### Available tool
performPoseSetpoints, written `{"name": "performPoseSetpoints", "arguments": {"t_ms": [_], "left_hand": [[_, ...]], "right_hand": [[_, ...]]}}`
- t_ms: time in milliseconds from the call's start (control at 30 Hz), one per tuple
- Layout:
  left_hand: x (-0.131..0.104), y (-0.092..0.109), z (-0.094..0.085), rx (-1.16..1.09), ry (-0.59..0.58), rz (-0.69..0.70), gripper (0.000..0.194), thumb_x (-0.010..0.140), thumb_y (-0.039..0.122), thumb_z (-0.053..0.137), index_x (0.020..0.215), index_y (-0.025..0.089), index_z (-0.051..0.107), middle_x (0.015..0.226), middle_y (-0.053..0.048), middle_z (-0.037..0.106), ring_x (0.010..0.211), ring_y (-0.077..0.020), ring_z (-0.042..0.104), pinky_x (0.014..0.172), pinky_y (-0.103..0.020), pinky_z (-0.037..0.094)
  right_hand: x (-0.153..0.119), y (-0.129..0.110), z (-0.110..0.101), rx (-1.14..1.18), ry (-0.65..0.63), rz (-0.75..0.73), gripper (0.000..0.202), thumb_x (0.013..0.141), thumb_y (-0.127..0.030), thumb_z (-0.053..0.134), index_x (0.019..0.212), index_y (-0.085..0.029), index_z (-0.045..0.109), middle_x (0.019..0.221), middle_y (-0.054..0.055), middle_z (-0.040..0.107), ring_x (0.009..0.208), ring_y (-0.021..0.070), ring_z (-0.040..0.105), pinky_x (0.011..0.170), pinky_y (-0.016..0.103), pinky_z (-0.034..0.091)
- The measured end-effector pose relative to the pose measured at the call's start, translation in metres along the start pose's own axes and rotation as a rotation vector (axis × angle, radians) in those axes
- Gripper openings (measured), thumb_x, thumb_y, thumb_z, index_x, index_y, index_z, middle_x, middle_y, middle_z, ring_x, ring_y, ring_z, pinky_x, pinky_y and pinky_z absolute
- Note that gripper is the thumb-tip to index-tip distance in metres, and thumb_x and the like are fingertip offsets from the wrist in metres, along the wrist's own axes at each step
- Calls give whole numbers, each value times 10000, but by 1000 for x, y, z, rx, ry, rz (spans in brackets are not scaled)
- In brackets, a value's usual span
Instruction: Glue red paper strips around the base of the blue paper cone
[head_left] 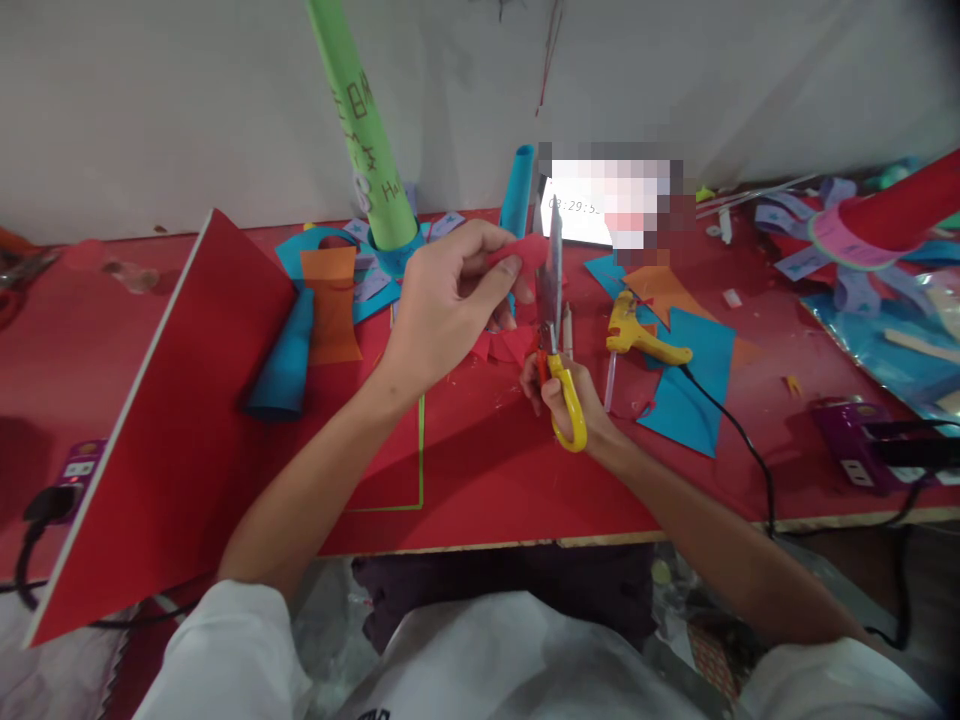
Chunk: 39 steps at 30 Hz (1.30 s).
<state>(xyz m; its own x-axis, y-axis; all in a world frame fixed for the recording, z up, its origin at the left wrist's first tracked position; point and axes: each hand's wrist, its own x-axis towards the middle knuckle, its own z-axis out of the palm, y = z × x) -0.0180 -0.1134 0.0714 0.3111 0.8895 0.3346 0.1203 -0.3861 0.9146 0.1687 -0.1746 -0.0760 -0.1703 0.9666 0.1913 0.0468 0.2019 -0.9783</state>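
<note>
My left hand (469,275) is closed on a piece of red paper (531,252), pinching it between thumb and fingers above the table. In my right hand (566,392) is a pair of scissors (555,290) with yellow and red handles, blades pointing up. The blades stand right beside the red paper; whether they touch it I cannot tell. Below both hands lie red paper scraps (512,345) on the red tabletop. A yellow hot glue gun (634,330) with a clear glue stick rests to the right of my right hand.
Behind my left hand rises a green paper tube (367,130) in a blue base. A large red board (172,430) leans at the left near a blue paper cone (285,365). Blue paper (694,375), a lit screen (577,212) and a purple power strip (851,445) lie to the right.
</note>
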Motion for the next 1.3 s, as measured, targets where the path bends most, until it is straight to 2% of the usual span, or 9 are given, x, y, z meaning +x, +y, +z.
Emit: {"name": "performPoseSetpoints", "arguments": {"t_ms": [300,433,567,700,833,1067,1167,1300], "left_hand": [[-3,-8,7,27,8,-1,154,1027,347,660,945,225,615,763,5,684,664,-154,715,620,-268,582],[-2,-13,8,142,19,83,139,1008,307,664,899,228,627,824,-8,676,783,-179,713,706,-301,588],[1,-14,4,266,87,166,167,971,292,687,826,228,635,873,-24,672,890,-194,664,742,-298,554],[3,-15,1,215,127,145,287,996,422,677,800,226,600,768,-14,590,819,-182,617,698,-293,515],[3,-17,4,166,130,131,353,986,515,692,824,217,594,758,-15,543,812,-181,612,692,-295,507],[-1,-15,10,134,94,102,323,993,446,695,799,223,567,724,1,559,749,-173,644,704,-309,547],[-2,-14,11,141,84,103,310,1006,405,679,784,222,564,711,3,589,722,-172,658,705,-321,568],[-2,-15,12,143,92,101,346,1007,432,680,761,227,551,693,7,603,693,-170,659,692,-324,579]], "right_hand": [[-1,-4,0,27,-11,14,648,884,-881,528,921,-235,571,718,-28,504,560,111,420,468,277,338],[0,-8,2,43,3,30,653,871,-885,543,907,-233,567,717,-31,490,568,111,415,468,274,330],[0,-8,2,40,5,24,644,874,-879,549,898,-236,565,728,-31,488,563,111,411,468,276,334],[-1,-4,0,1,-19,14,657,881,-890,516,912,-236,570,727,-31,496,565,116,416,482,284,356],[-1,-4,-1,-13,-35,12,665,883,-890,508,920,-229,565,749,-26,503,581,113,424,494,283,360],[-1,-4,-1,-13,-19,-7,643,908,-865,507,922,-225,572,746,-30,507,576,107,426,499,278,359],[-1,-3,0,-18,-6,16,660,882,-887,516,918,-230,572,731,-31,502,570,112,421,488,277,363],[0,-5,1,-12,23,50,688,826,-921,547,884,-236,558,713,-28,498,576,118,420,481,271,366]]}}
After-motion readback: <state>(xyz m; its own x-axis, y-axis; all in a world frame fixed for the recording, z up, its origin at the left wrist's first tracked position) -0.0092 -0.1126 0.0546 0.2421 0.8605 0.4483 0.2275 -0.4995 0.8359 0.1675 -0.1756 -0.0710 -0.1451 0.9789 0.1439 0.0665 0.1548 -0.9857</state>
